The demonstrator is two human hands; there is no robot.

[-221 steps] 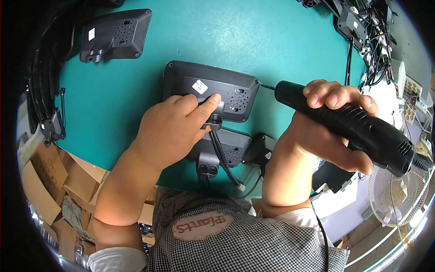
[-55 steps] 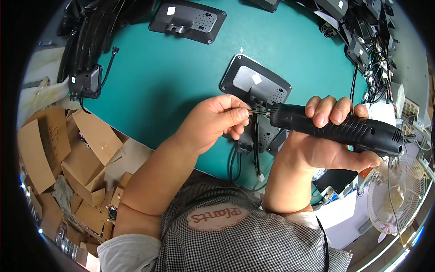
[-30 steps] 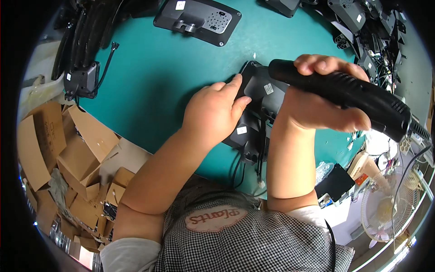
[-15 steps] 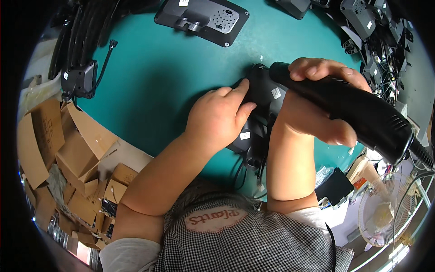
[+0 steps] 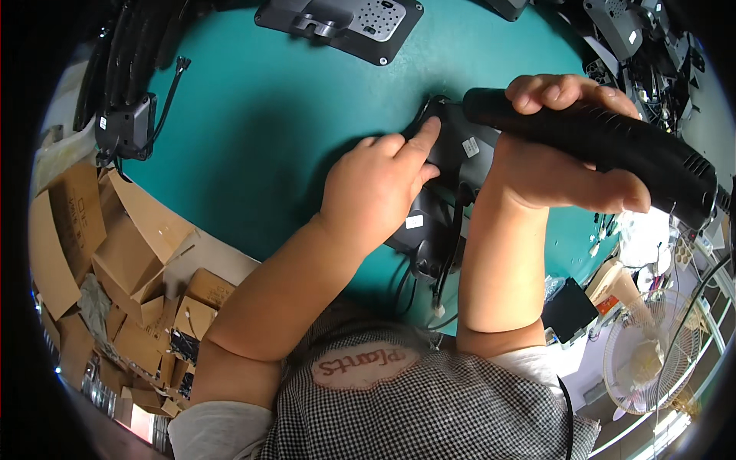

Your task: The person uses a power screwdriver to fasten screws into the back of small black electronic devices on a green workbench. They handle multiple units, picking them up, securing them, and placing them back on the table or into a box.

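Black device housing point(image 5: 454, 144) lies in front of you on the teal surface point(image 5: 475, 46), tilted in plan, between your two hands. Your left forearm slants up and inward from the lower left, with the elbow bent. Your left hand point(image 5: 379, 180) is at the housing's left edge, palm down, index finger stretched out to a spot near the upper left corner and thumb lower down beside the edge. Its other fingers are partly hidden, so I cannot tell whether they grip the edge from below.

Your right forearm rises almost straight, and your right hand point(image 5: 540, 172) is wrapped around a black power screwdriver point(image 5: 606, 142), fingers over the top of the barrel and thumb stretched along its lower side. The nose of the tool points left at the upper left corner of the housing; I cannot tell whether the bit touches the screw there.

The housing is dark with a rounded corner and bears a small white label point(image 5: 470, 146); your right hand and the tool cover much of its right part. Just below it lies a second black housing point(image 5: 433, 208).
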